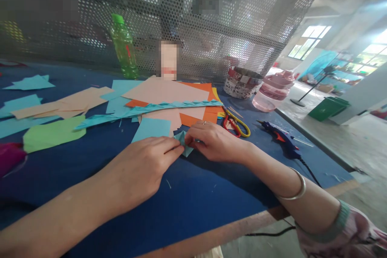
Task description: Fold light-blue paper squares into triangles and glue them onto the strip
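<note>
Both my hands meet over a small folded piece of teal paper [184, 142] lying on the blue table [193, 201]. My left hand [142, 165] lies palm down, its fingertips pressed together on the paper's left edge. My right hand [213, 141], with a ring on one finger and a silver bangle on the wrist, is curled and pinches the paper's right side. A light blue paper square [151, 128] lies just behind my left fingers.
Sheets of pink, orange, blue and green paper [169, 92] and a long chain of folded teal pieces [145, 111] spread behind. Scissors [236, 123] and a blue glue gun [279, 137] lie to the right. A green bottle [123, 46], a woven basket [242, 82] and a pink container [272, 92] stand by the perforated metal screen.
</note>
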Tool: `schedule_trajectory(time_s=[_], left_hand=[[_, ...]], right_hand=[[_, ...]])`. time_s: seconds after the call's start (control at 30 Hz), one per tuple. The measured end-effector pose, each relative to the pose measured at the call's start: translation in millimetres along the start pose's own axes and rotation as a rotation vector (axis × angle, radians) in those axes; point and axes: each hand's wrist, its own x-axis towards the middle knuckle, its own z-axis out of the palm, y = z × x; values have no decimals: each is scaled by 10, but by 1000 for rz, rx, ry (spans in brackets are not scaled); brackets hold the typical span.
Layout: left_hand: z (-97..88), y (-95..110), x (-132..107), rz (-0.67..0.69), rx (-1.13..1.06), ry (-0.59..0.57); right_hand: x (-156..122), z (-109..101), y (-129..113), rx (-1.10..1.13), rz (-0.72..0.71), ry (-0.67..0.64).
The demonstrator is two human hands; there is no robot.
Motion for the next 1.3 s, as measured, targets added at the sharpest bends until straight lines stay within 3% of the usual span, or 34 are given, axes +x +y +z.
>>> schedule_trajectory(time_s=[0.2,0.63,0.97,1.3], left_hand=[[-27,-13,16,-12,-35,-59],[-133,77,-7,-90,-145,-132],[-154,55,-19,-83,-143,-120],[-139,54,-11,-108,-160,-69]], right_hand=[[-2,44,-79,155,53,16],[5,-32,14,303,34,-36],[-7,-26,73,348,12,-34],[2,-99,35,311,-21,-110]])
